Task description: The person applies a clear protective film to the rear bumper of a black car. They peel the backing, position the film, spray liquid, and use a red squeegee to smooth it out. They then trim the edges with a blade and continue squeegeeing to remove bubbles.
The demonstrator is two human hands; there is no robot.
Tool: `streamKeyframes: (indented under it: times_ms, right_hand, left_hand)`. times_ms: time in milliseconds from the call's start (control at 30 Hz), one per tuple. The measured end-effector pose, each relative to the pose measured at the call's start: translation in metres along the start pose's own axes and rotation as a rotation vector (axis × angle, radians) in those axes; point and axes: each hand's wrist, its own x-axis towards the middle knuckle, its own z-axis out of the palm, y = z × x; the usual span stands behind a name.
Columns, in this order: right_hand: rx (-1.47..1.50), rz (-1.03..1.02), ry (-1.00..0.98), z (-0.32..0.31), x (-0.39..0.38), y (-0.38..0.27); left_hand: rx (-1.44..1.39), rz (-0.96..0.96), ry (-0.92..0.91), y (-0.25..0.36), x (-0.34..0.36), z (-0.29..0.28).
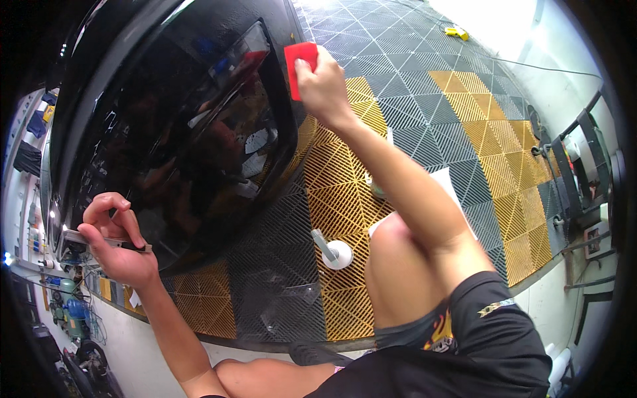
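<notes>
My right hand [322,86] grips a flat red squeegee card [300,69], thumb across its face. The card is at the right edge of a glossy black car panel [179,126], beside a recessed black section with reflections. My left hand [119,245] is at the lower left of the panel, palm turned up and fingers curled. A thin, dark, narrow piece [136,247] shows between the fingers and palm; its kind is not clear. On the floor between the car and my knee stands a white bottle [338,256] with a grey spray head.
Grey and yellow slatted tiles [345,192] cover the floor. Crumpled clear film [302,293] lies below the car. A white sheet [448,189] is partly behind my right arm. At right stands a black metal frame [587,159]; a yellow object [456,32] lies far off.
</notes>
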Motion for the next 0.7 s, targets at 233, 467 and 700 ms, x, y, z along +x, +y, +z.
streamKeyframes:
  times_ms: [233, 467, 700]
  right_hand:
    - [0.189, -0.01, -0.424, -0.135, -0.073, 0.016]
    - [0.175, 0.37, -0.24, -0.268, -0.099, 0.091]
    - [0.191, 0.762, 0.034, -0.361, -0.201, 0.173]
  left_hand:
    - [0.438, -0.04, -0.204, 0.013, -0.013, 0.063]
    - [1.18, 0.031, -0.591, 0.01, 0.03, 0.159]
    - [1.758, 0.048, -0.816, -0.03, 0.077, 0.228]
